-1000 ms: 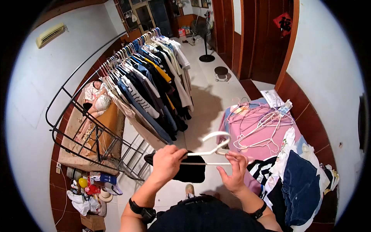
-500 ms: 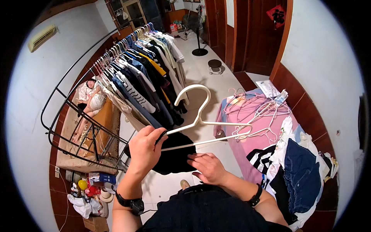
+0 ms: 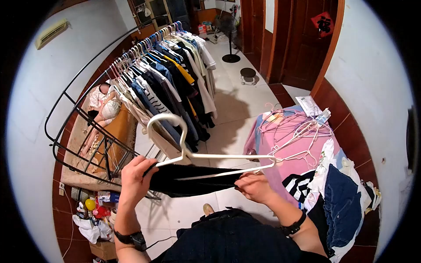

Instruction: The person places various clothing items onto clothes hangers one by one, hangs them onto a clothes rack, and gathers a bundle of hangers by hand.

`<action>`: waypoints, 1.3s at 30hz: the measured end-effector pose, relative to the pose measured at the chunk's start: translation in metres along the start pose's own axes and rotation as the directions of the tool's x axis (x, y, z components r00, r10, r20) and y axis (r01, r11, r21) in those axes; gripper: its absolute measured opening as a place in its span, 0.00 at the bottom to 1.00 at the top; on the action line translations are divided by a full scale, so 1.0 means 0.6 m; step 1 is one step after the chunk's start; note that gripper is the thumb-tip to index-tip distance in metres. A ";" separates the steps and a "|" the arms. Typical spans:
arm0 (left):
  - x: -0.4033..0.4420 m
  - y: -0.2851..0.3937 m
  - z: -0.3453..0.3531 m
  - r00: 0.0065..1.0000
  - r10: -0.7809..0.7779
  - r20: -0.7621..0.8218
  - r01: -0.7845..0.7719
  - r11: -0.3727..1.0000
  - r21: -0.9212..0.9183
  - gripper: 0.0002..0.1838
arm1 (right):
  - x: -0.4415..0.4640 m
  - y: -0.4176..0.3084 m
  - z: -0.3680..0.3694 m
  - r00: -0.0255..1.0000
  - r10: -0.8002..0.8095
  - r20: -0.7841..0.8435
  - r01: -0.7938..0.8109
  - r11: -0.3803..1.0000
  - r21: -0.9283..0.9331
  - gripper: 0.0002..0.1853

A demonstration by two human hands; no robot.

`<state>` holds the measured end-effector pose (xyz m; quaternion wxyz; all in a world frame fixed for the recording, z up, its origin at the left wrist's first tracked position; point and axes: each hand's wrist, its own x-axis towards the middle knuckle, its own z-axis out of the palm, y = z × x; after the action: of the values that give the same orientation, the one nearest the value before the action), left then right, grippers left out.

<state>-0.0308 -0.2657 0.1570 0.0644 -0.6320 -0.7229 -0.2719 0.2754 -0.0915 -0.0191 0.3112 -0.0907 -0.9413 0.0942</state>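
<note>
A white plastic clothes hanger (image 3: 219, 156) is held out in front of me, its hook up and to the left. My left hand (image 3: 137, 176) is closed on the hanger's left end, together with a corner of a black garment (image 3: 188, 186). That garment stretches sideways below the hanger's shoulders, and part of the lower bar shows in front of it. At the other side my right hand (image 3: 258, 186) pinches the garment's right edge, just below the hanger's right end. What kind of garment it is, I cannot tell.
A black metal rack (image 3: 66, 94) full of hung clothes (image 3: 166, 74) stands left of centre. Behind it, a person lies on a couch (image 3: 72, 177). On the right, a pink-covered surface (image 3: 263, 144) bears loose hangers (image 3: 302, 127) and piled clothes (image 3: 344, 206). A stool (image 3: 247, 73) and fan (image 3: 230, 57) stand farther back.
The hanger has moved left and down. My right hand has gone from near the black garment to gripping its right edge, and the garment is now spread wide between both hands.
</note>
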 end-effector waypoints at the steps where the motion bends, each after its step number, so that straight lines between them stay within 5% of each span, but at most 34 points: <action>1: -0.009 -0.014 0.001 1.000 0.002 -0.001 -0.002 1.000 -0.004 0.09 | 0.001 -0.001 -0.020 0.998 0.029 0.049 -0.029 1.000 -0.009 0.10; 11: -0.064 -0.104 -0.002 0.996 -0.084 0.039 0.085 0.996 -0.020 0.09 | -0.023 0.032 -0.086 0.997 0.047 0.064 -0.039 0.993 -0.116 0.11; 15: -0.089 -0.125 -0.015 0.991 -0.113 0.073 0.117 0.991 -0.057 0.09 | -0.009 0.025 -0.098 0.992 0.124 -0.022 -0.125 0.992 -0.021 0.23; 16: -0.095 -0.133 -0.017 0.988 -0.119 0.096 0.126 0.989 -0.077 0.09 | -0.004 0.027 -0.096 0.993 0.037 -0.110 -0.045 0.997 -0.070 0.34; 20: -0.112 -0.167 -0.028 0.994 -0.092 0.054 0.099 0.986 -0.132 0.09 | 0.044 0.009 -0.105 0.991 -0.013 -0.132 -0.004 0.992 -0.126 0.49; 39: -0.215 -0.328 -0.109 0.946 -0.302 -0.120 0.267 0.933 -0.242 0.09 | 0.247 -0.029 0.031 0.984 -0.179 0.003 0.179 0.983 -0.037 0.52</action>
<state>-0.2091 -0.4203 0.0944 0.0092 -0.5004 -0.7647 -0.4060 0.1448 -0.0768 0.0546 0.3169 -0.0115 -0.9471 0.0483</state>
